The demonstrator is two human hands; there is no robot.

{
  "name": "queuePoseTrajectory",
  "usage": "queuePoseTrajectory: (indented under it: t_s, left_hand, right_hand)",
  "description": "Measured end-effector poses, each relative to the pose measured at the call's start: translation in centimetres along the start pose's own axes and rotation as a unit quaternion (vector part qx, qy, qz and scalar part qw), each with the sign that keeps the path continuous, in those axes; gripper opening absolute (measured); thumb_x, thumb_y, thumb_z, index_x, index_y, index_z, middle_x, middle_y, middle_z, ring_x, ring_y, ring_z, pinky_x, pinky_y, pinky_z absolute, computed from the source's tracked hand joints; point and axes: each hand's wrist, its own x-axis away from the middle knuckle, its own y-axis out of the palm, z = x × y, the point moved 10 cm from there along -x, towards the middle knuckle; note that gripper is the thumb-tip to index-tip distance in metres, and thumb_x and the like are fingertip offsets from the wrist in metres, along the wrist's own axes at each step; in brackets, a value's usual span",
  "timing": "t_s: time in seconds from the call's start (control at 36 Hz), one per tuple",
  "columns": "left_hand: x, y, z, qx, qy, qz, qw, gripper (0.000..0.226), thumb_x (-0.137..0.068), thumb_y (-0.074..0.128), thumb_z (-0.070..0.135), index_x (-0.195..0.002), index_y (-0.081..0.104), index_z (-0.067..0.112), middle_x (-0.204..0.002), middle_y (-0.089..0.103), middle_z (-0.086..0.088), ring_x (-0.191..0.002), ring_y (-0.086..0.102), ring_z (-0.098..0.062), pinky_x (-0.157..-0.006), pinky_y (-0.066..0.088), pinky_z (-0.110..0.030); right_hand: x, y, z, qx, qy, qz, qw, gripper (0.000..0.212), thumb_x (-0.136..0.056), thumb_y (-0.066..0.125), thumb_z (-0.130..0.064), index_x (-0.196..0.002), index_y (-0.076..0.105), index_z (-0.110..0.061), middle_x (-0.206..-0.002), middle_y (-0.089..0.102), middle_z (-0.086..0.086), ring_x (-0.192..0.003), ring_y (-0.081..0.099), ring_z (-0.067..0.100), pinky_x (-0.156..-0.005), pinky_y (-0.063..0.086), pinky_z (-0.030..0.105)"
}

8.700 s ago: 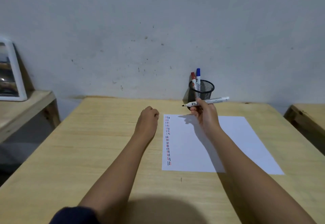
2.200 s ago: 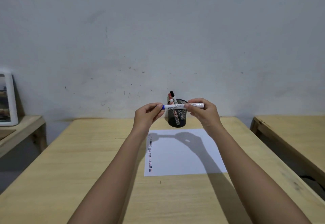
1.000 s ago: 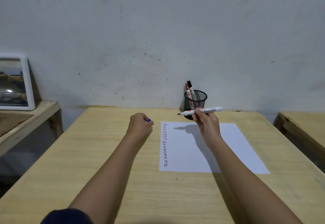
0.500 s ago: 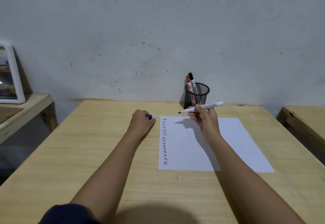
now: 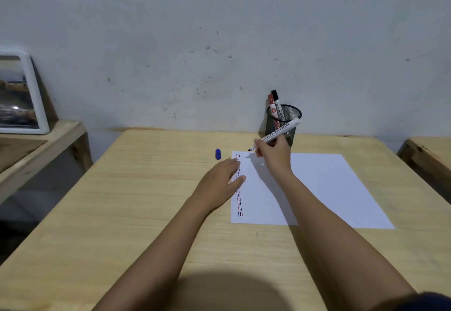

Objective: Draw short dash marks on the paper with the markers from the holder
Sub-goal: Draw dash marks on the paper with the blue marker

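Note:
A white paper (image 5: 317, 188) lies on the wooden table (image 5: 122, 213), with a column of short dash marks (image 5: 239, 203) along its left edge. My right hand (image 5: 274, 154) grips an uncapped white marker (image 5: 280, 133), its tip hovering just above the paper's top left corner. My left hand (image 5: 219, 184) lies flat, fingers spread, on the paper's left edge over some dashes. The marker's blue cap (image 5: 218, 154) stands on the table left of the paper. A black mesh holder (image 5: 284, 121) behind the paper holds a red marker (image 5: 271, 105) and a black marker (image 5: 276, 102).
A white-framed picture (image 5: 19, 96) leans on the wall on a lower wooden bench (image 5: 36, 149) at the left. Another wooden surface (image 5: 429, 154) sits at the right. A grey wall stands right behind the table.
My left hand let go of the blue cap, which now stands on the table, and opened flat onto the paper's edge. My right hand lowered the marker tip toward the paper.

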Motion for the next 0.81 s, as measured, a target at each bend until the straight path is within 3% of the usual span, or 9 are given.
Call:
queuePoseTrajectory:
  t_s: [0.08, 0.14, 0.19, 0.31, 0.39, 0.58, 0.81]
  left_hand:
    - [0.0, 0.9, -0.3, -0.033, -0.002, -0.026, 0.999, 0.031, -0.094, 0.039, 0.040, -0.108, 0.050, 0.015, -0.128, 0.052, -0.009, -0.132, 0.039, -0.020, -0.097, 0.042, -0.036]
    - [0.1, 1.1, -0.4, -0.041, -0.005, -0.031, 0.999, 0.033, -0.095, 0.037, 0.040, -0.111, 0.048, 0.013, -0.132, 0.049, -0.009, -0.140, 0.030, -0.016, -0.099, 0.041, -0.036]
    - [0.2, 1.1, -0.3, -0.051, -0.007, -0.034, 0.998, 0.034, -0.096, 0.036, 0.039, -0.116, 0.048, 0.013, -0.137, 0.046, -0.007, -0.141, 0.028, -0.016, -0.099, 0.039, -0.034]
    - [0.4, 0.9, 0.1, -0.051, -0.009, -0.030, 0.998, 0.046, -0.097, 0.036, 0.037, -0.137, 0.040, 0.015, -0.154, 0.031, 0.004, -0.145, 0.019, -0.012, -0.107, 0.028, -0.028]
    - [0.4, 0.7, 0.1, -0.049, -0.014, -0.028, 0.998, 0.049, -0.097, 0.037, 0.037, -0.141, 0.036, 0.015, -0.155, 0.028, 0.005, -0.145, 0.017, -0.010, -0.109, 0.026, -0.026]
    - [0.4, 0.8, -0.2, -0.041, -0.015, -0.027, 0.999, 0.048, -0.097, 0.038, 0.038, -0.140, 0.038, 0.016, -0.154, 0.030, 0.005, -0.145, 0.017, -0.009, -0.109, 0.027, -0.026]
    - [0.2, 1.1, -0.6, -0.044, -0.016, -0.031, 0.998, 0.050, -0.096, 0.037, 0.041, -0.139, 0.039, 0.016, -0.153, 0.032, 0.006, -0.144, 0.019, -0.008, -0.109, 0.029, -0.028]
  right_hand:
    - [-0.4, 1.1, 0.2, 0.020, -0.005, -0.007, 1.000, 0.015, -0.084, 0.061, -0.010, -0.088, 0.047, -0.004, -0.073, 0.060, 0.008, -0.056, 0.059, 0.013, -0.060, 0.051, 0.025]
    - [-0.6, 1.9, 0.3, 0.030, -0.004, -0.014, 0.999, 0.016, -0.083, 0.060, -0.010, -0.088, 0.046, -0.005, -0.079, 0.060, 0.016, -0.062, 0.059, 0.020, -0.066, 0.052, 0.036]
    - [-0.6, 2.5, 0.4, 0.031, 0.001, -0.022, 0.999, 0.016, -0.083, 0.059, -0.010, -0.089, 0.045, -0.006, -0.080, 0.059, 0.016, -0.062, 0.058, 0.018, -0.067, 0.052, 0.038]
    - [-0.3, 3.5, 0.6, 0.017, 0.001, -0.032, 0.999, 0.017, -0.081, 0.054, -0.002, -0.087, 0.039, -0.009, -0.072, 0.051, 0.013, -0.044, 0.052, 0.000, -0.051, 0.045, 0.015]
    - [0.0, 3.6, 0.8, 0.011, 0.001, -0.021, 1.000, 0.017, -0.084, 0.051, 0.000, -0.088, 0.037, -0.009, -0.072, 0.048, 0.011, -0.050, 0.050, 0.006, -0.045, 0.039, 0.007]
    - [-0.1, 3.5, 0.7, 0.016, -0.003, -0.016, 1.000, 0.017, -0.086, 0.049, 0.001, -0.091, 0.035, -0.008, -0.073, 0.043, 0.006, -0.061, 0.049, 0.014, -0.044, 0.037, 0.004]
    - [0.0, 3.5, 0.5, 0.007, -0.001, -0.020, 1.000, 0.017, -0.087, 0.048, 0.003, -0.093, 0.036, -0.006, -0.073, 0.041, 0.006, -0.058, 0.043, 0.010, -0.042, 0.035, 0.003]
